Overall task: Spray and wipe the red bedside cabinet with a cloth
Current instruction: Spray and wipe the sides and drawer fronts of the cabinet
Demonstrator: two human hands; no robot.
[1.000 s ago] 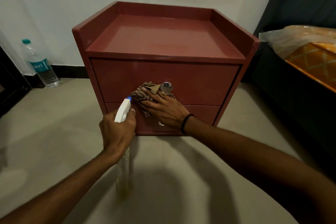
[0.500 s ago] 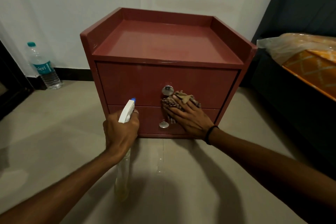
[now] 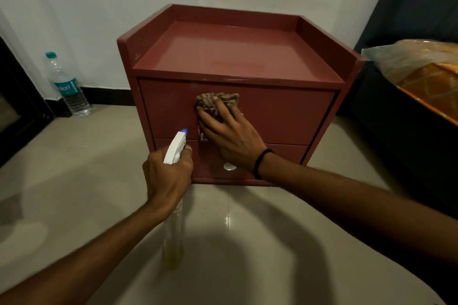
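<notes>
The red bedside cabinet (image 3: 285, 111) stands on the floor against the white wall, with two drawers and a raised rim round its top. My right hand (image 3: 230, 136) presses a striped brown cloth (image 3: 215, 101) flat against the upper drawer front, fingers spread, covering most of the upper knob. My left hand (image 3: 166, 176) grips the neck of a spray bottle (image 3: 177, 148) with a white head and blue nozzle, held just in front of the lower drawer's left side. The bottle's clear body hangs below my fist. The lower drawer's silver knob (image 3: 230, 166) shows under my right wrist.
A plastic water bottle (image 3: 67, 86) with a teal cap stands on the floor by the wall, left of the cabinet. A dark bed frame with an orange mattress in plastic (image 3: 421, 69) lies at the right. A dark door frame is at the far left.
My right hand has swept the cloth from right of the upper knob up and left across the upper drawer front. The left hand and spray bottle have stayed put.
</notes>
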